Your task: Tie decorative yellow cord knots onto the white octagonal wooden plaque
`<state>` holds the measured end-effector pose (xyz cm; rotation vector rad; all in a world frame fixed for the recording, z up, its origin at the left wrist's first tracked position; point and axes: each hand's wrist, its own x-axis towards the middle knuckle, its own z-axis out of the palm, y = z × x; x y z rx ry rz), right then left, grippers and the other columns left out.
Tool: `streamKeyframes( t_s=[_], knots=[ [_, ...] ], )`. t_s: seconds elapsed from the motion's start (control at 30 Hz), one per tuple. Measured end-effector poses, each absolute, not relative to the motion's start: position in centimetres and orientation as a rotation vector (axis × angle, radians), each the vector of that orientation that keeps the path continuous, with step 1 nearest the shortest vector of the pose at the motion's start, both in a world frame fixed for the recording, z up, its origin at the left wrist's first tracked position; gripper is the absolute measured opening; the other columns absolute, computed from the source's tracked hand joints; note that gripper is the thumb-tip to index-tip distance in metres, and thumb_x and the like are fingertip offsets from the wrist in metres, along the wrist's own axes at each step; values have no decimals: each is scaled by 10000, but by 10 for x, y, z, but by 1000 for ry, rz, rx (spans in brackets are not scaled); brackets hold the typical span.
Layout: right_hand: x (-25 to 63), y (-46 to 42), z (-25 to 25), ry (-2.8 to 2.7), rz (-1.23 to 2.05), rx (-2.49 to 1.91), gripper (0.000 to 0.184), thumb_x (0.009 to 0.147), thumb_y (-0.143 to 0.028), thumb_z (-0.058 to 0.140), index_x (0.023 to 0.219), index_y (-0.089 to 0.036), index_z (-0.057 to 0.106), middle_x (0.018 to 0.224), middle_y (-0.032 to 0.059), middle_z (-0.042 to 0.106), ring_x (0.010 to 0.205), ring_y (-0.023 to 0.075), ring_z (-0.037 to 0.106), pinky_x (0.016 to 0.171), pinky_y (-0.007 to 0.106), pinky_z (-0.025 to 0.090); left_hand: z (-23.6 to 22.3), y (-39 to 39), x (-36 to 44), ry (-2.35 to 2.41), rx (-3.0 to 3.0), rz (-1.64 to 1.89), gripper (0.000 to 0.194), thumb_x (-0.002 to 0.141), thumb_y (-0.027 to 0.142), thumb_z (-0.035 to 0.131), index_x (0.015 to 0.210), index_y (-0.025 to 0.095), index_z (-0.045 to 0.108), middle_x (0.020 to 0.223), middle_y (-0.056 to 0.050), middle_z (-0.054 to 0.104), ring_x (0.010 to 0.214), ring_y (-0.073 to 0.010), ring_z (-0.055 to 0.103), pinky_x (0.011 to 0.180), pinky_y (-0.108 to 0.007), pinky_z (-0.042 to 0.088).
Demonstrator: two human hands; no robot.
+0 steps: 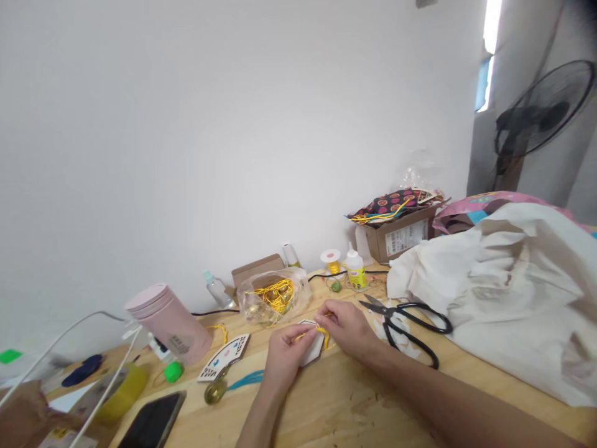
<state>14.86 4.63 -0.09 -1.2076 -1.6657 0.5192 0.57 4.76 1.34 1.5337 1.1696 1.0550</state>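
Note:
My left hand (pixel 288 351) is closed on the left side of a small white angular plaque with a dark outline (pixel 313 354), its thumb lying over the face. My right hand (pixel 344 325) pinches at the top edge of the plaque, where a yellow cord (pixel 325 339) loops down over it. Both thumbs nearly meet there, and the fingertips hide how the cord is attached. Left of my left hand lies a white fan-shaped plaque (pixel 227 357) with a blue tassel (pixel 246 379) and a round gold-coloured piece (pixel 215 392) near it.
Black-handled scissors (pixel 394 314) lie open to the right, beside a white cloth (pixel 508 292). Behind stand a glue bottle (pixel 356 270), a yellow thread spool (pixel 332 264) and a plastic bag of yellow cords (pixel 275 295). Leftward are a pink tumbler (pixel 170 323), a phone (pixel 153 420) and tape (pixel 124 392).

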Motion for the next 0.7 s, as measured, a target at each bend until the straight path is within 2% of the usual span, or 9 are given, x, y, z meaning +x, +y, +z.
streamKeyframes(
  t_s=[0.27, 0.53, 0.7],
  knots=[
    [147, 49, -5, -1600, 570, -1199, 150, 720, -268, 459, 637, -173, 541, 564, -29, 536, 523, 80, 442, 459, 171, 282, 13, 46, 8, 1182, 1558, 1020, 209, 593, 302, 617, 691, 121, 652, 586, -25, 653, 498, -124, 550, 461, -191, 404],
    [144, 48, -5, -1557, 679, -1157, 187, 718, -297, 452, 637, -158, 548, 535, -33, 508, 483, 73, 417, 437, 167, 291, 12, 51, 6, 1186, 1664, 1054, 215, 604, 316, 591, 665, 123, 661, 664, -61, 667, 609, -170, 572, 564, -238, 426],
    [142, 47, -3, -1568, 727, -1123, 214, 720, -310, 444, 611, -152, 539, 535, -30, 499, 490, 78, 416, 450, 171, 305, 10, 52, 5, 1152, 1627, 1076, 236, 613, 334, 580, 646, 112, 652, 621, -48, 648, 566, -150, 551, 522, -219, 405]
  ],
)
